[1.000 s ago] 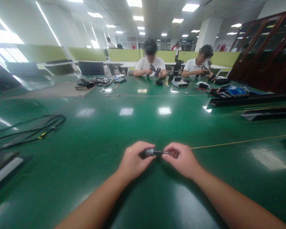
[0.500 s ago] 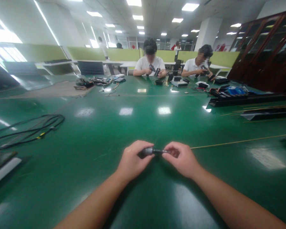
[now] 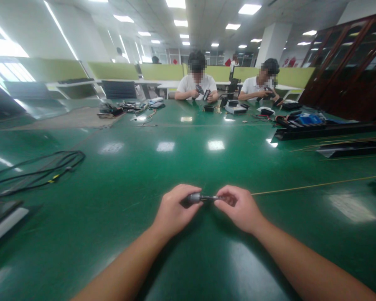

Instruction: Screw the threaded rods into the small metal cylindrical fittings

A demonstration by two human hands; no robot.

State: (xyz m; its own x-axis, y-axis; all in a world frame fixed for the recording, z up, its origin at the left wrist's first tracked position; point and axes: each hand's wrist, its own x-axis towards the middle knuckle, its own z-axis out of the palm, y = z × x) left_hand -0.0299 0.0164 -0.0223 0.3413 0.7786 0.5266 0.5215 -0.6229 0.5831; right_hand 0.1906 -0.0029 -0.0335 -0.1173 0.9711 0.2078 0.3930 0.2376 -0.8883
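My left hand (image 3: 176,209) is closed around the thick grey-black body of a dark cylindrical tool with a thin shaft (image 3: 194,198). The shaft points right, level above the table. Its far end lies between the thumb and fingers of my right hand (image 3: 240,208), which are pinched together there. The tip is hidden by those fingers, so the tool's exact kind cannot be made out. Both hands are just over the green tabletop (image 3: 188,167), close to each other.
A thin yellow rod (image 3: 316,185) runs right from behind my right hand. Black cable (image 3: 62,156) lies coiled at left, near a dark device with a pale edge (image 3: 6,228). Black channels (image 3: 319,130) lie at right. Two people (image 3: 196,83) handle dark devices across the table.
My hands and the tool stay almost in place, with only a tiny shift at the right fingers. Far back, a standing person has moved left.
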